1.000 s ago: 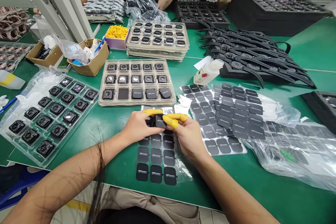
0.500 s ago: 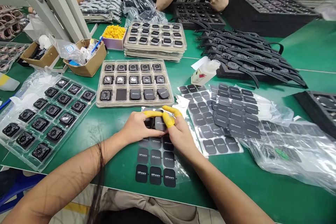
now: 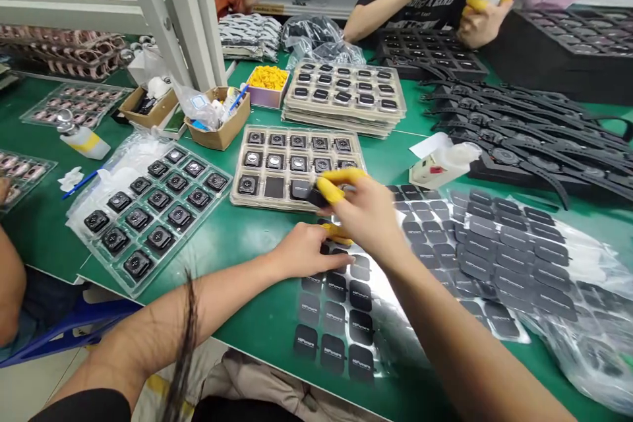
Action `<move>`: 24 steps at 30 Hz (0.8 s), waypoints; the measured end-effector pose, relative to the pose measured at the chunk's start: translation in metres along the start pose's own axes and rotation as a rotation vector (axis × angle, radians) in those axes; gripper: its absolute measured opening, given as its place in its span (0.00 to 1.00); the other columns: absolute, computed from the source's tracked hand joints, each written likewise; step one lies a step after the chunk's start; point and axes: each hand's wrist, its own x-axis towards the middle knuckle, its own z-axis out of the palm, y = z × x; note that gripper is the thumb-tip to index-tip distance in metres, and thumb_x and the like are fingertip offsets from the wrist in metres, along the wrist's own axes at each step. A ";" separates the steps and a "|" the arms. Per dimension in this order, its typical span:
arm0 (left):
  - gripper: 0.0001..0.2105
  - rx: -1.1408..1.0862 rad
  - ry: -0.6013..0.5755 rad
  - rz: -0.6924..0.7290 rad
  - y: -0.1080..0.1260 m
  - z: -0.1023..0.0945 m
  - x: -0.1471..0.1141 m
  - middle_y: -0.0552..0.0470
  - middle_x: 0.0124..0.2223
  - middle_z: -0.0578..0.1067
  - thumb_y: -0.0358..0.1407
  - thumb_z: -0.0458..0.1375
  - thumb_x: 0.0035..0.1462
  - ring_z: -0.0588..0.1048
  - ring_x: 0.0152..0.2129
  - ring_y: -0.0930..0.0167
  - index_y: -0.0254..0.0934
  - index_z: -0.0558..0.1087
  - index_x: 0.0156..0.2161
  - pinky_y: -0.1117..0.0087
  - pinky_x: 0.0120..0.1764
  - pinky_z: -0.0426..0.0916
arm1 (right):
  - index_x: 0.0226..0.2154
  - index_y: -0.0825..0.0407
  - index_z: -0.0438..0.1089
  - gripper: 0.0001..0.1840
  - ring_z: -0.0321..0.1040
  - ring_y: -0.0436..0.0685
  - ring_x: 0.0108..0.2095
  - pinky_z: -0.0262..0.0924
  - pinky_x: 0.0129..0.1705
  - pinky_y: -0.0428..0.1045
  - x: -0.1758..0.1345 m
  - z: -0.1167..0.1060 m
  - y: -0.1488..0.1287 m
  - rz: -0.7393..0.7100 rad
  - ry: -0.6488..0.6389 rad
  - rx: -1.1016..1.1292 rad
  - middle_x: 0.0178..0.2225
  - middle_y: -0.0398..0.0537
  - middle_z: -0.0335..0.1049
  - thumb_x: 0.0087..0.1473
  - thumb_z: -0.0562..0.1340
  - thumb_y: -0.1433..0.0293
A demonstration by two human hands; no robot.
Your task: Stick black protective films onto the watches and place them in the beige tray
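My right hand (image 3: 368, 211), with yellow finger cots, is a little blurred. It grips a dark square watch body (image 3: 316, 196) over the front right of a beige blister tray (image 3: 236, 200). Watch bodies such as this one (image 3: 248, 184) fill most of the tray's compartments. My left hand (image 3: 309, 250) rests over the upper part of a clear sheet of black square films (image 3: 333, 316) with white lettering. Its thumb and yellow-capped finger are apart, with nothing seen held between them.
At left lies a clear tray of watch bodies (image 3: 159, 199). Stacked trays (image 3: 343, 89), a box of yellow finger cots (image 3: 268, 77) and a cardboard box (image 3: 217, 135) stand behind. A white bottle (image 3: 440, 165), more film sheets (image 3: 514, 257) and strapped watches (image 3: 509, 125) occupy the right. A co-worker's hands (image 3: 482, 16) work opposite.
Both hands were together around the watch body above the film sheet. My right hand has carried it up to the tray, while my left has let go. The view has swung left.
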 end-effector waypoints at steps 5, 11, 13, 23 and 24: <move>0.15 -0.041 0.030 0.043 -0.005 0.000 -0.002 0.42 0.47 0.83 0.38 0.64 0.57 0.81 0.46 0.57 0.32 0.78 0.48 0.61 0.48 0.76 | 0.39 0.52 0.81 0.10 0.70 0.68 0.47 0.65 0.44 0.58 0.048 0.067 -0.034 -0.309 -0.183 -0.640 0.42 0.59 0.74 0.59 0.66 0.65; 0.14 0.040 0.062 0.135 -0.007 -0.001 -0.003 0.43 0.51 0.80 0.30 0.60 0.58 0.77 0.50 0.54 0.31 0.76 0.49 0.59 0.53 0.73 | 0.47 0.55 0.77 0.23 0.71 0.67 0.45 0.65 0.45 0.57 0.040 0.101 -0.049 -0.357 -0.389 -0.783 0.47 0.63 0.68 0.61 0.62 0.53; 0.12 0.022 0.062 0.138 -0.006 -0.002 -0.004 0.45 0.49 0.80 0.27 0.57 0.58 0.77 0.48 0.55 0.31 0.76 0.47 0.60 0.52 0.73 | 0.44 0.55 0.76 0.22 0.72 0.65 0.42 0.65 0.44 0.56 0.044 0.109 -0.052 -0.306 -0.402 -0.721 0.45 0.62 0.70 0.57 0.66 0.54; 0.12 -0.043 0.037 -0.009 0.000 -0.006 -0.003 0.46 0.43 0.83 0.40 0.64 0.56 0.81 0.42 0.58 0.35 0.79 0.42 0.59 0.47 0.75 | 0.37 0.50 0.75 0.18 0.77 0.59 0.37 0.72 0.40 0.55 -0.018 0.018 -0.020 0.040 -0.127 0.386 0.38 0.49 0.79 0.49 0.72 0.56; 0.15 -0.057 0.033 -0.040 0.003 -0.007 -0.002 0.48 0.44 0.83 0.42 0.66 0.54 0.81 0.43 0.59 0.36 0.78 0.44 0.59 0.48 0.74 | 0.35 0.50 0.73 0.18 0.77 0.59 0.36 0.73 0.39 0.55 -0.032 0.004 -0.007 0.081 -0.035 0.437 0.36 0.47 0.78 0.46 0.73 0.56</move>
